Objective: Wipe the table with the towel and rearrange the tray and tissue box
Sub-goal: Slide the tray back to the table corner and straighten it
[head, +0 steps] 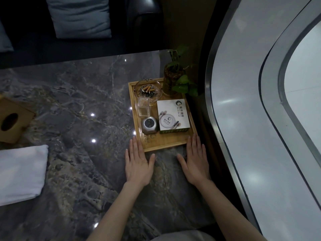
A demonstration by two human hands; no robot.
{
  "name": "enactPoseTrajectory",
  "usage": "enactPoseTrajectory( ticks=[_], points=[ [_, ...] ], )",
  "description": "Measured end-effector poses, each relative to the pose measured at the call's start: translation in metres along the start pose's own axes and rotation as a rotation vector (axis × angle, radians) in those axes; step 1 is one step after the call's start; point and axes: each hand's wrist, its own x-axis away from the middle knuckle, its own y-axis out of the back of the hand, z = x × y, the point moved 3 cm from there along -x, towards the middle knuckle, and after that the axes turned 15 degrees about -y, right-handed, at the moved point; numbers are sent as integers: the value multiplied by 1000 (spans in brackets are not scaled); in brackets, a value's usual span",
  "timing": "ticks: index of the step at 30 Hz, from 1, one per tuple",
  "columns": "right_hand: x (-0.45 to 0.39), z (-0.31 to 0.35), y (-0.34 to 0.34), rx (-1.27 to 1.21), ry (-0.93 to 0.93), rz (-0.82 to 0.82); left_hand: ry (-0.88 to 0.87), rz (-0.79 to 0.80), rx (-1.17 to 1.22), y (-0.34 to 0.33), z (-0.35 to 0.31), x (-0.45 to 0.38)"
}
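A wooden tray (165,143) sits at the right edge of the dark marble table (78,105). It carries a glass ashtray (148,90) with butts, a clear cup (143,106), a silver device (149,125), a white box (173,114) and a potted plant (174,79). My left hand (138,162) lies flat with spread fingers at the tray's near left corner. My right hand (195,159) lies flat at its near right corner. Both fingertips touch the tray's front rim. A folded white towel (20,173) lies at the left. The wooden tissue box (13,120) stands at the far left edge.
A dark sofa with a grey-blue cushion (79,16) runs behind the table. A curved glass-and-metal wall (225,119) closes in right beside the tray. The table's near edge is just below my forearms.
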Motion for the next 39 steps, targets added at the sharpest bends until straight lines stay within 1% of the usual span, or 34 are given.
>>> enactPoseTrajectory(
  ticks=[8,15,18,20,24,28,33,39],
  points=[
    [-10,6,4,5,4,-9,13,-16,7,4,4,-12],
    [-10,6,7,2,6,-42,23,1,21,6,4,-13],
    [-14,8,8,-46,42,-85,-34,-58,-62,16,7,-15],
    [-19,9,10,-64,69,-83,-52,-86,-35,25,11,-19],
    [-24,11,14,-28,95,-68,-113,-32,43,34,19,-31],
    [-23,16,12,-4,46,-38,-179,16,77,32,27,-35],
    [-24,19,9,5,28,-50,-204,-13,110,30,29,-35],
    [-24,18,10,-13,44,-48,-213,-38,94,29,29,-34]
  ],
)
